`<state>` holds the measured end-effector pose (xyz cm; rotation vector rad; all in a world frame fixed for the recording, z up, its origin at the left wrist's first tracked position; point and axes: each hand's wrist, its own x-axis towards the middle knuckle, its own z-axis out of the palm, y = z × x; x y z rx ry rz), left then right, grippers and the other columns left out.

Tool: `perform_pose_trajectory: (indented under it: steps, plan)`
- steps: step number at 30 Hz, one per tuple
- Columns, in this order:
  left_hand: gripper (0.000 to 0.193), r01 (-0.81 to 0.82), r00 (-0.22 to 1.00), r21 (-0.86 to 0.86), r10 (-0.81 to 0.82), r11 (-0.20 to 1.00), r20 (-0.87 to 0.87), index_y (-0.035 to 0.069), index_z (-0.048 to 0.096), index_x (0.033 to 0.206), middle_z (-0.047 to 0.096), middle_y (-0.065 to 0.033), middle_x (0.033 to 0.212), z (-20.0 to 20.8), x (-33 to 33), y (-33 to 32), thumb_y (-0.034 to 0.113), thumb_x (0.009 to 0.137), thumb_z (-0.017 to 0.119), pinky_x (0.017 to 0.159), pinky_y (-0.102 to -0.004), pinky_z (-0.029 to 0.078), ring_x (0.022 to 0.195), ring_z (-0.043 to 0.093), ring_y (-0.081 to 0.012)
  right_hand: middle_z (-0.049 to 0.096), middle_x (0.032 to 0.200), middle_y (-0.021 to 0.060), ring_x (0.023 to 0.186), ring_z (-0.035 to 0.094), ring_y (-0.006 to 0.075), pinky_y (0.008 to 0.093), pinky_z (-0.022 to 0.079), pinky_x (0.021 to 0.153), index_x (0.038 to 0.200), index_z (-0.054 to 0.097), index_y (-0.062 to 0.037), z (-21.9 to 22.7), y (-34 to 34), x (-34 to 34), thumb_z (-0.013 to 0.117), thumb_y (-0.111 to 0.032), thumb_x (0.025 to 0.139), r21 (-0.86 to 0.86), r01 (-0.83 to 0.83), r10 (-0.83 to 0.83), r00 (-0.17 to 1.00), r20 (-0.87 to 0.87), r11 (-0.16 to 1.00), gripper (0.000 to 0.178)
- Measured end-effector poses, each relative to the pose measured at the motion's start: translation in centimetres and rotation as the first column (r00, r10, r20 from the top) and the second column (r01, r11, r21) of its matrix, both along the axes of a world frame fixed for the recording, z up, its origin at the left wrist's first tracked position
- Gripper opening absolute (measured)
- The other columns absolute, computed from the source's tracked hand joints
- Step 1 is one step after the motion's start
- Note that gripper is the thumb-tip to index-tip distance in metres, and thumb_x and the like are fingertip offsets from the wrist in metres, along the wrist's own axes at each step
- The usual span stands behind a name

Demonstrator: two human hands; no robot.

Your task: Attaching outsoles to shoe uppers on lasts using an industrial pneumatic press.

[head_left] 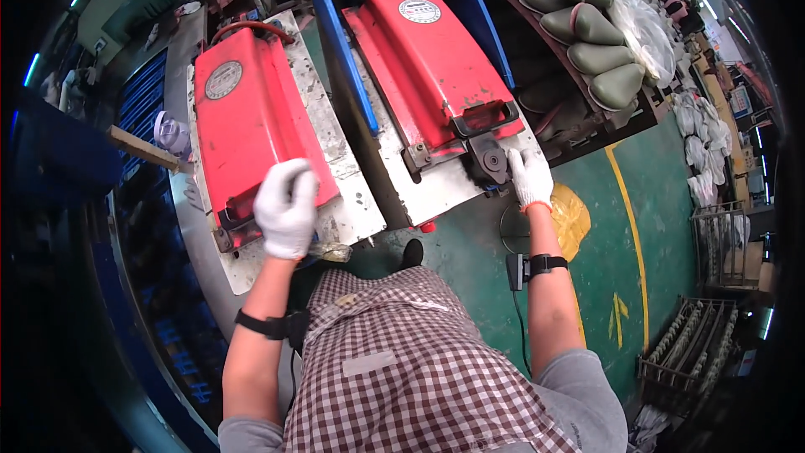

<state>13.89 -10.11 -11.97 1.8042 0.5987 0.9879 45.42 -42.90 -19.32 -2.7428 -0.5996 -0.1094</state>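
Two machines with long red metal covers stand side by side before me on pale, stained plates. My left hand (pixel 288 208), in a white knit glove, is above the near end of the left red cover (pixel 260 109). Its fingers are loosely curled, with a gap to the thumb and nothing seen between them. At the near end of the right red cover (pixel 440 59), my gloved right hand (pixel 530 178) rests beside a black latch block (pixel 489 159). Its fingers are stretched out; whether they touch the block is unclear. A black handle (pixel 486 119) sits just beyond.
A blue housing (pixel 495 29) surrounds the right machine's far part. Green boot-like forms (pixel 616 84) fill a rack at the right. Behind my right wrist is a yellow bag (pixel 570 222). A wire rack (pixel 683 352) stands on the green floor (pixel 599 264). Blue slats (pixel 142 109) lie left.
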Motion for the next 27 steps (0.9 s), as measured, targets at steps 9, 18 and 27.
perform_pose_trajectory:
  steps: [9, 18, 27]
  plan:
    - [0.043, 0.580, 0.812, 0.478, -0.425, 0.660, -0.400, 0.010, 0.066, 0.120, 0.062, -0.0125, 0.122, 2.7, 15.9, -9.7, 0.018, 0.079, 0.074, 0.107, -0.0493, 0.044, 0.124, 0.057, -0.0352, 0.070, 0.110, 0.0321, 0.106, 0.067, 0.0503, 0.0557, 0.050, 0.094, 0.123, 0.062, -0.0049, 3.7, 0.3, -8.0, 0.034, -0.060, 0.104, -0.049, 0.201, -0.203, 0.890, -0.408, 0.978, 0.065]
    - [0.072, 0.543, 0.835, 0.658, -0.250, 0.522, -0.490, 0.009, 0.057, 0.136, 0.056, -0.0156, 0.127, 3.5, 20.6, -10.9, 0.026, 0.070, 0.081, 0.115, -0.0560, 0.035, 0.130, 0.050, -0.0368, 0.070, 0.106, 0.0190, 0.105, 0.065, 0.0397, 0.0472, 0.050, 0.093, 0.110, 0.067, -0.0059, 3.8, -0.8, -9.8, 0.065, -0.042, 0.095, 0.222, 0.024, 0.055, 0.938, -0.343, 0.975, 0.039]
    - [0.079, 0.370, 0.928, 0.791, -0.159, 0.487, -0.336, 0.002, 0.044, 0.149, 0.057, -0.0237, 0.132, 14.8, 24.3, -5.9, 0.035, 0.082, 0.070, 0.115, -0.0526, 0.037, 0.129, 0.053, -0.0414, 0.066, 0.114, 0.0184, 0.110, 0.062, 0.0387, 0.0491, 0.049, 0.097, 0.118, 0.068, -0.0067, 5.0, 8.6, 1.7, 0.067, -0.031, 0.091, 0.334, -0.193, 0.231, 0.970, -0.076, 0.923, 0.036]
